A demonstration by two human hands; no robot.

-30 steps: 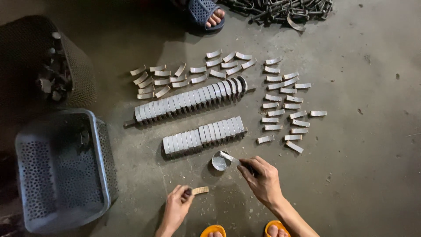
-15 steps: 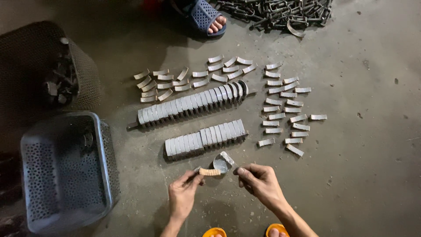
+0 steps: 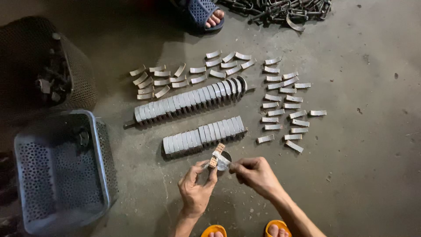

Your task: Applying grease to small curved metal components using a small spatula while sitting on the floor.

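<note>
The left hand [image 3: 196, 193] pinched a small rough block [image 3: 216, 155]; the right hand [image 3: 256, 174] pinched a stiff, light metal shell [image 3: 220, 160] by its edges.

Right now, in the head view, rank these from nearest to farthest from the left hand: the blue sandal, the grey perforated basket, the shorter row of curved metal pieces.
From the left hand:
1. Shorter row of curved metal pieces, just ahead of it on the floor.
2. Grey perforated basket, off to the left.
3. Blue sandal, at the far top edge.
</note>
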